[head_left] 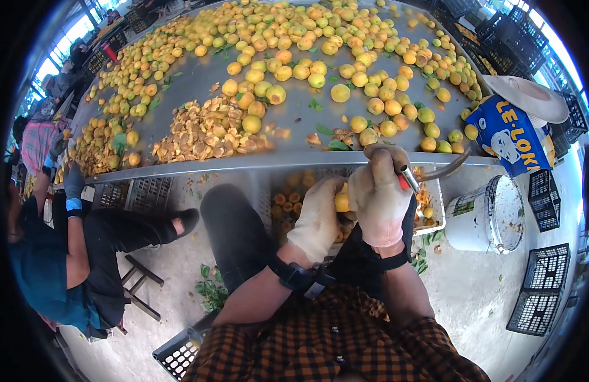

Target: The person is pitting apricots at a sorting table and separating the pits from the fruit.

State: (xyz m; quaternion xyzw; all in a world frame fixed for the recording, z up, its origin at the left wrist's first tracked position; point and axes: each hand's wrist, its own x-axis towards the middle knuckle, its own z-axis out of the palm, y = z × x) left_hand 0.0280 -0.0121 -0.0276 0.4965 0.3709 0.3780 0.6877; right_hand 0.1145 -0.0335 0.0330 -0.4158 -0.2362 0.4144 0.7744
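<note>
Both my hands wear pale work gloves and meet in front of the metal table's near edge. My left hand [317, 219] is closed on a yellow apricot [341, 202], which shows between the two gloves. In my right fist [378, 194] is a curved knife [446, 168] with a red handle, its dark blade pointing right, away from the fruit. Below my hands, a white crate [441, 198] contains cut orange fruit [293, 198], partly hidden by my arms and knees.
Whole apricots [275, 95] cover much of the metal table [294, 130], beside a heap of brownish pits [199, 135]. At right are a blue box [508, 137], a hat [530, 97] and a white bucket [476, 216]. A co-worker's gloved hand [73, 181] is at left.
</note>
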